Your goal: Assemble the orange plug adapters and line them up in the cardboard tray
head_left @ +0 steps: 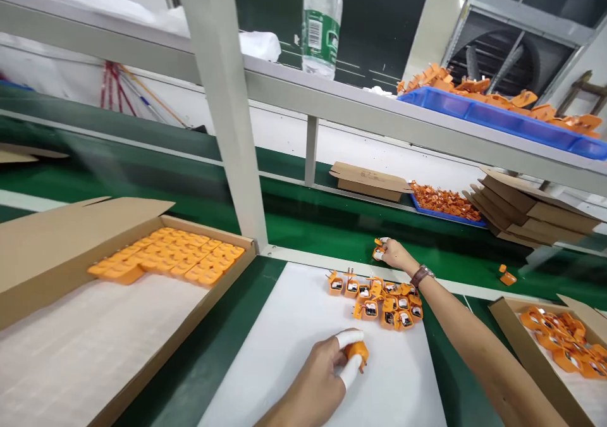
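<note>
My left hand (327,373), with white covers on thumb and forefinger, pinches an orange plastic piece (357,352) above the white sheet (284,338). Farther off, my right hand (391,253) reaches over the green belt, its covered fingers closed on an open orange housing (378,250). A watch is on that wrist. Between the hands, several open orange housings (370,309) with metal pins and dark and white parts inside lie grouped on the sheet's far end.
Left, an open carton (237,266) holds rows of orange pieces. Right, another carton (515,338) holds open housings. One housing (507,277) lies on the belt. Ahead are a metal post (227,98), a bottle (322,35) and a blue tray (497,120) on a shelf.
</note>
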`<action>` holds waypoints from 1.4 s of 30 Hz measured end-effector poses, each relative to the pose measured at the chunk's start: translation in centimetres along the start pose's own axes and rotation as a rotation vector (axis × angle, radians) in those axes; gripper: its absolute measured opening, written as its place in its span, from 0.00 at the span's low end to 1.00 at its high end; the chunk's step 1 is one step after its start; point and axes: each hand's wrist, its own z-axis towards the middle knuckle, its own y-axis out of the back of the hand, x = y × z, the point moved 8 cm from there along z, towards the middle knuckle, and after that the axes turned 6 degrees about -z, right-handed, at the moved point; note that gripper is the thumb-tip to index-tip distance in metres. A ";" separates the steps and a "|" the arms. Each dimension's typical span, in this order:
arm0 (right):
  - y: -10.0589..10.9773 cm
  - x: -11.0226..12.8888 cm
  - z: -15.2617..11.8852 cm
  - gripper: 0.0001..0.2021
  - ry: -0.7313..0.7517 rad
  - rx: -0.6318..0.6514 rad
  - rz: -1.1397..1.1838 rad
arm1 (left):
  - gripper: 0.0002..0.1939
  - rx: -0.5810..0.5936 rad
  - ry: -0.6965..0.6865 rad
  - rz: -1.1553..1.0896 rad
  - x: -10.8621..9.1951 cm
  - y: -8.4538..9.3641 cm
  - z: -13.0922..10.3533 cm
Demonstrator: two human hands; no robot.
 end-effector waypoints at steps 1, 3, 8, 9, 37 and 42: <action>-0.5 1.1 0.4 0.20 0.037 0.026 0.022 | 0.15 0.003 0.002 0.010 -0.1 0.0 0.0; -1.7 3.5 0.8 0.24 0.117 0.083 0.065 | 0.14 0.008 0.004 0.031 -0.1 -0.1 0.1; -4.9 9.6 -0.6 0.32 0.317 0.250 0.136 | 0.13 -0.015 -0.022 0.025 -0.1 0.0 0.1; -5.4 10.3 -0.9 0.32 0.333 0.282 0.136 | 0.14 -0.018 -0.027 0.012 -0.1 0.0 0.1; -4.6 8.0 -19.5 0.17 0.108 0.157 0.509 | 0.21 -0.071 0.061 -0.239 -2.2 1.8 0.4; -7.0 7.8 -19.9 0.19 0.093 0.197 0.823 | 0.21 -0.008 0.067 -0.219 -1.5 1.3 0.3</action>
